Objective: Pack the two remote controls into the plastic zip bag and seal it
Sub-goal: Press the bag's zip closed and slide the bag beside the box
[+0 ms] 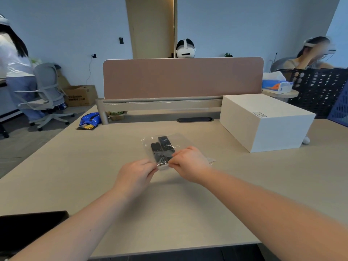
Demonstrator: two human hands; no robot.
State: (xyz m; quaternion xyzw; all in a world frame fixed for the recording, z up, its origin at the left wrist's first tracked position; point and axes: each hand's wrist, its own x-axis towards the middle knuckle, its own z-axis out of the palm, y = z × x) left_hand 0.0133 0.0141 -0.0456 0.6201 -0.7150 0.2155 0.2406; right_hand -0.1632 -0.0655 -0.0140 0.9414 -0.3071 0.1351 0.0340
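A clear plastic zip bag [148, 141] lies on the beige table [169, 204] in the middle. Two black remote controls sit side by side inside it: a shorter one [156, 150] on the left and a longer one [165, 144] on the right. My left hand [134, 177] pinches the bag's near edge from the left. Close beside it, my right hand [190, 163] pinches the same edge from the right and covers the bag's near right corner. The fingertips of both hands almost meet at the bag's mouth.
A white box [263, 121] stands at the right. A brown desk divider [182, 78] runs across the back. A blue snack bag [90, 119] lies far left, a dark flat object [28, 228] at the near left. People sit beyond the table.
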